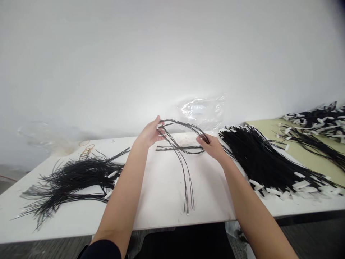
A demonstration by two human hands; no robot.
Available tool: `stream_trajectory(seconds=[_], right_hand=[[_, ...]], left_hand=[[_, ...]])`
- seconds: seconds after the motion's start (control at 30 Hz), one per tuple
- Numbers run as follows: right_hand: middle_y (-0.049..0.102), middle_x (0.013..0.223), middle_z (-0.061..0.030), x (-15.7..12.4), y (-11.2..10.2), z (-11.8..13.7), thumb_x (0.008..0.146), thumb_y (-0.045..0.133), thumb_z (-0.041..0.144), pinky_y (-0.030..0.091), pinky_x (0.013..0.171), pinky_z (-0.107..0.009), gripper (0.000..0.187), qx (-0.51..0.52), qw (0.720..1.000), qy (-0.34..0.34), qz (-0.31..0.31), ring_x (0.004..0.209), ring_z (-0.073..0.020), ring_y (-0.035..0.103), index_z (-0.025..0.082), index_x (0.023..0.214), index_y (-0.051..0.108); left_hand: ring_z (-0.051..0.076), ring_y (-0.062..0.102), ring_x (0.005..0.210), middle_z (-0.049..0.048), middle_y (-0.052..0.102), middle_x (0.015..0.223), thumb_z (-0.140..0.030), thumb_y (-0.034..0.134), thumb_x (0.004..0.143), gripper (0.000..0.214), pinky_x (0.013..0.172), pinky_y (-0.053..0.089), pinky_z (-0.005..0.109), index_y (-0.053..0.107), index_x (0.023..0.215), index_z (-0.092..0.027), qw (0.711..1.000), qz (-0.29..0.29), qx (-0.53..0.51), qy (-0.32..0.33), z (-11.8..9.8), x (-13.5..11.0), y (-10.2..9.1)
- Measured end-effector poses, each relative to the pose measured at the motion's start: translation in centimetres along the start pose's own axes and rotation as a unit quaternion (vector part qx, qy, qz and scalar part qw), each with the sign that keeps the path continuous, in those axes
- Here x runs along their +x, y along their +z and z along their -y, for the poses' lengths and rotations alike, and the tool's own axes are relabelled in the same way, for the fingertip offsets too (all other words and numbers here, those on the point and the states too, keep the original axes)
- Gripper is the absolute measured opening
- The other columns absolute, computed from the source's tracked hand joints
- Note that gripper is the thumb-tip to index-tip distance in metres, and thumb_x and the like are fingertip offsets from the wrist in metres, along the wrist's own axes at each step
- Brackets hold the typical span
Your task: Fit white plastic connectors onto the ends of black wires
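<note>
My left hand (151, 133) pinches the white-tipped end of a small bunch of thin black cables (181, 158) above the white table (161, 194). My right hand (211, 145) grips the same bunch a little further along, so the cables arch between my hands. The loose ends trail down across the table towards me. A few more cables lie flat just behind, between my hands.
A tangled heap of black cables (75, 178) lies at the left. A large, neater pile with white tags (266, 158) lies at the right, with more cables (318, 122) on a yellow-green surface beyond. A clear plastic bag (203, 109) and rubber bands (87, 146) sit near the wall.
</note>
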State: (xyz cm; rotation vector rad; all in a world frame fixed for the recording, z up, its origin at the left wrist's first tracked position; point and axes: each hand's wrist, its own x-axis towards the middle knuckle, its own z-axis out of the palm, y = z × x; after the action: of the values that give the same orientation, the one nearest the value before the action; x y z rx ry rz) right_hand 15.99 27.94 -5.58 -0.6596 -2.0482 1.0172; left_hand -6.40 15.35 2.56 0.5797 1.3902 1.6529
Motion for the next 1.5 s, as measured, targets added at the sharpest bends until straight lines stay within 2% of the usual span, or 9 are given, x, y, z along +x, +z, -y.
stream_trajectory(seconds=[0.17, 0.3, 0.5, 0.67, 0.8, 1.07, 1.2, 1.33, 1.5], right_hand=[[0.060, 0.108, -0.0037, -0.6, 0.7, 1.0, 0.069, 0.063, 0.053, 0.039, 0.053, -0.020, 0.056, 0.004, 0.986, 0.034, 0.163, 0.055, -0.0048, 0.045, 0.028, 0.118, 0.055], [0.060, 0.111, -0.0037, -1.3, 1.8, 2.2, 0.063, 0.067, 0.055, 0.039, 0.056, -0.021, 0.067, -0.008, 0.971, 0.037, 0.237, 0.061, -0.0074, 0.049, 0.029, 0.123, 0.052], [0.065, 0.090, 0.0018, -2.5, 4.0, 4.0, 0.054, 0.069, 0.063, 0.035, 0.052, -0.022, 0.062, -0.104, 0.976, 0.034, 0.190, 0.053, -0.0083, 0.049, 0.029, 0.104, 0.060], [0.065, 0.071, 0.0040, -2.6, 4.5, 4.0, 0.077, 0.055, 0.046, 0.032, 0.051, -0.021, 0.023, -0.177, 0.978, -0.020, 0.107, 0.050, -0.0089, 0.049, 0.029, 0.089, 0.064], [0.061, 0.063, -0.0013, -1.6, 2.9, 3.6, 0.088, 0.040, 0.041, 0.033, 0.060, -0.022, 0.031, -0.202, 0.976, -0.052, 0.060, 0.065, -0.0138, 0.053, 0.023, 0.079, 0.063], [0.064, 0.076, -0.0020, -0.6, -0.4, 1.3, 0.090, 0.039, 0.046, 0.026, 0.055, -0.023, 0.031, -0.329, 0.941, -0.080, -0.012, 0.065, -0.0134, 0.053, 0.027, 0.099, 0.061], [0.065, 0.087, -0.0010, 0.1, -0.8, -0.8, 0.086, 0.046, 0.049, 0.024, 0.055, -0.023, 0.029, -0.386, 0.918, -0.082, 0.027, 0.073, -0.0136, 0.056, 0.028, 0.096, 0.063], [0.065, 0.087, -0.0022, 0.8, -0.8, -2.7, 0.084, 0.050, 0.049, 0.024, 0.056, -0.024, 0.028, -0.407, 0.908, -0.080, 0.067, 0.075, -0.0141, 0.056, 0.027, 0.092, 0.065], [0.064, 0.090, -0.0037, 1.1, -0.4, -4.0, 0.083, 0.053, 0.047, 0.033, 0.068, -0.025, 0.029, -0.405, 0.902, -0.085, 0.119, 0.078, -0.0150, 0.056, 0.025, 0.097, 0.065]], left_hand=[[0.006, 0.039, 0.045, -0.0028, 0.036, 0.061, -0.055, 0.059, 0.073, 0.040, 0.045, 0.042, 0.023, 0.050, 0.073, -0.016, 0.991, -0.004, -0.005, 0.130, -1.2, -1.7, 2.0], [0.005, 0.038, 0.044, -0.0010, 0.044, 0.066, -0.053, 0.055, 0.077, 0.036, 0.044, 0.042, 0.021, 0.050, 0.075, -0.018, 0.975, -0.038, -0.041, 0.213, -1.6, -2.5, 3.5], [0.005, 0.041, 0.045, -0.0031, 0.037, 0.058, -0.053, 0.047, 0.082, 0.035, 0.051, 0.045, 0.018, 0.046, 0.075, -0.019, 0.951, -0.091, -0.059, 0.291, -1.5, -3.0, 4.6], [0.006, 0.042, 0.045, -0.0044, 0.032, 0.054, -0.052, 0.045, 0.084, 0.034, 0.053, 0.045, 0.018, 0.044, 0.072, -0.020, 0.934, -0.106, -0.091, 0.330, -1.7, -3.3, 4.6], [0.006, 0.041, 0.044, -0.0045, 0.032, 0.053, -0.053, 0.046, 0.083, 0.035, 0.050, 0.043, 0.018, 0.044, 0.071, -0.020, 0.927, -0.152, -0.052, 0.339, -2.5, -2.9, 3.2], [0.008, 0.041, 0.045, -0.0026, 0.042, 0.057, -0.049, 0.045, 0.081, 0.032, 0.049, 0.042, 0.022, 0.049, 0.073, -0.019, 0.950, -0.201, 0.148, 0.190, -0.7, 1.2, -1.7], [0.011, 0.045, 0.049, 0.0009, 0.047, 0.059, -0.044, 0.042, 0.081, 0.030, 0.053, 0.043, 0.027, 0.052, 0.070, -0.018, 0.878, -0.205, 0.409, 0.141, 2.2, 3.1, -3.6], [0.022, 0.055, 0.070, 0.0065, 0.049, 0.057, -0.038, 0.048, 0.080, 0.032, 0.068, 0.042, 0.033, 0.047, 0.055, -0.017, 0.815, -0.195, 0.532, 0.123, 4.6, 4.2, -4.6], [0.030, 0.056, 0.090, 0.0165, 0.057, 0.084, -0.036, 0.037, 0.088, 0.031, 0.076, 0.041, 0.038, 0.056, 0.076, -0.015, 0.734, -0.201, 0.641, 0.101, 7.3, 4.7, -4.7]])
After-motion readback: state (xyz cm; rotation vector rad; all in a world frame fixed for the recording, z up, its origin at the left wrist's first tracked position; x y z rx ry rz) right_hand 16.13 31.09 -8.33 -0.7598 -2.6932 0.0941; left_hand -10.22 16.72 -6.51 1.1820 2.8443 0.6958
